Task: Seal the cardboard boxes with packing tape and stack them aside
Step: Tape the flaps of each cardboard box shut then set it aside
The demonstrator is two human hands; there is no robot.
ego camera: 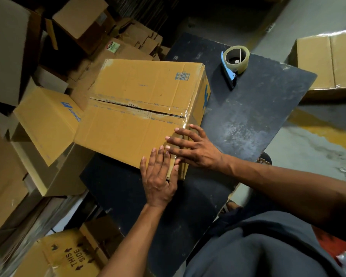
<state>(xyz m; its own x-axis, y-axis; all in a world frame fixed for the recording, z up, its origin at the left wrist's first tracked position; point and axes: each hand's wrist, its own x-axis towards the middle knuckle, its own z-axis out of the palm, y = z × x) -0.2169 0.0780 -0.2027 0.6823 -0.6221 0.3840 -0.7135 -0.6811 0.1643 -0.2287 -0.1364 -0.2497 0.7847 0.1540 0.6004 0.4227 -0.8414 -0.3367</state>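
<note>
While both hands lie flat, fingers straight, gripping nothing, the left hand [158,176] and right hand [192,146] press the box [140,108] at its near corner, by the worktop's [258,108] left edge. It looks stiff, probably light; lift by opposite sides. The tape dispenser [234,61] sits at the far edge

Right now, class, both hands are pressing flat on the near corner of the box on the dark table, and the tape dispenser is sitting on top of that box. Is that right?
Not quite. The tape dispenser sits on the dark table beside the box, not on it. The head view shows this. The left hand and right hand do press flat on the box's near corner.
</note>
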